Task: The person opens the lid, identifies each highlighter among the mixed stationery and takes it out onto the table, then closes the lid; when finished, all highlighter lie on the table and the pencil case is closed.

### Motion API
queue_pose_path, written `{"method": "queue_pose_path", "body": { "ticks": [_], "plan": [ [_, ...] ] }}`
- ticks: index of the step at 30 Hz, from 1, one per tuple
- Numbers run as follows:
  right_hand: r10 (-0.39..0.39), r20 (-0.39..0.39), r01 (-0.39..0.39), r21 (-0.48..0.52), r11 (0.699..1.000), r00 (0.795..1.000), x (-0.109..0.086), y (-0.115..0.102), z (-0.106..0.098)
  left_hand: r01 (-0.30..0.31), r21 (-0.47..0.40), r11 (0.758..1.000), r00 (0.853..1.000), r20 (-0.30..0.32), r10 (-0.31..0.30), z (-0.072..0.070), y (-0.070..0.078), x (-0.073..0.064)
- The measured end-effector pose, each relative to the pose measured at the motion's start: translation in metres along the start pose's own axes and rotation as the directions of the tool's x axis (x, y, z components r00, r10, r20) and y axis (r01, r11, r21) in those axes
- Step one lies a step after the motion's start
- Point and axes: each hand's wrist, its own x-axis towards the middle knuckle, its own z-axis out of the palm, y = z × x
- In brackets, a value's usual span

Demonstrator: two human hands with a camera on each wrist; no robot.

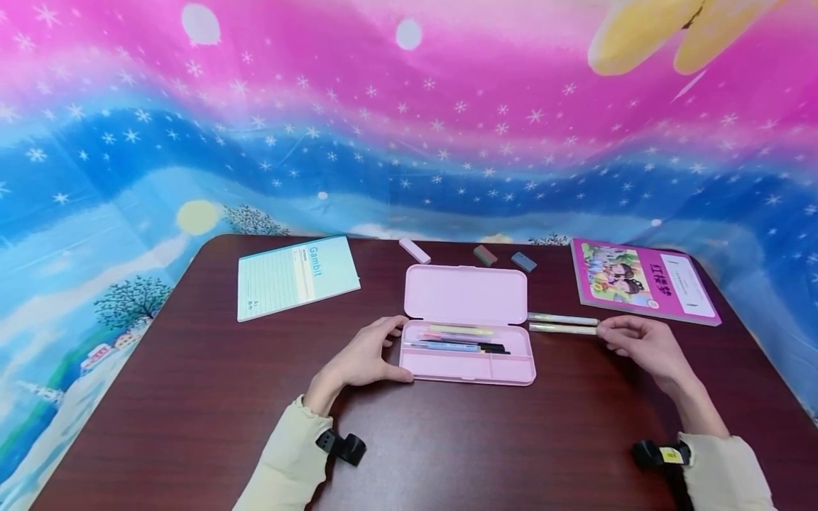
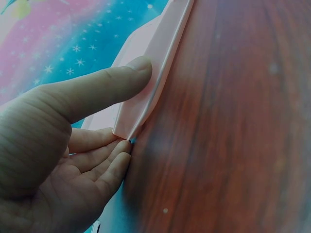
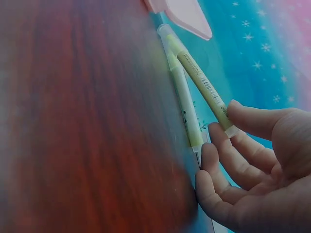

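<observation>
A pink pencil case (image 1: 466,294) lies open on the table, its lid folded back. Several pens (image 1: 456,347) lie inside its long compartment. My left hand (image 1: 364,355) grips the left end of the case, thumb at the front corner and fingers at the back; in the left wrist view the thumb presses the case's side wall (image 2: 146,92). To the right of the case, my right hand (image 1: 645,348) pinches the end of a yellow-green highlighter (image 3: 206,85) between thumb and fingers. A second, similar highlighter (image 3: 186,104) lies alongside it, close to the fingertips.
Behind the case sit a pale pink block (image 1: 415,250), a brown-and-green block (image 1: 485,255) and a blue-grey block (image 1: 524,262). A light green notebook (image 1: 287,284) lies at the back left, a magenta book (image 1: 594,273) at the back right. A patterned cloth (image 1: 383,128) hangs behind the table.
</observation>
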Motion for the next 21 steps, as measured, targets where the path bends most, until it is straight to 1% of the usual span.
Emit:
{"method": "queue_pose_path", "body": {
  "ticks": [3,7,10,15,21],
  "plan": [
    [-0.002,-0.022,0.000,-0.083,0.997,1.000,0.004,0.000,0.000,-0.005,0.005,1.000,1.000,0.001,0.005,0.000,0.000,0.001],
    [0.003,-0.023,-0.007,-0.181,0.983,1.000,0.008,0.001,-0.001,-0.007,0.001,1.000,1.000,0.003,0.007,0.001,0.001,0.001],
    [0.011,-0.020,-0.016,-0.236,0.972,1.000,0.011,0.002,0.000,-0.001,-0.002,1.000,1.000,0.001,0.001,0.001,0.000,0.001],
    [0.027,-0.035,-0.036,-0.303,0.952,0.999,0.013,0.002,0.003,0.011,0.005,1.000,1.000,0.002,-0.011,0.001,0.000,0.001],
    [0.002,-0.026,-0.011,-0.349,0.937,1.000,0.016,0.003,0.003,0.014,0.004,1.000,1.000,0.002,-0.014,0.000,0.000,0.001]
  ]
}}
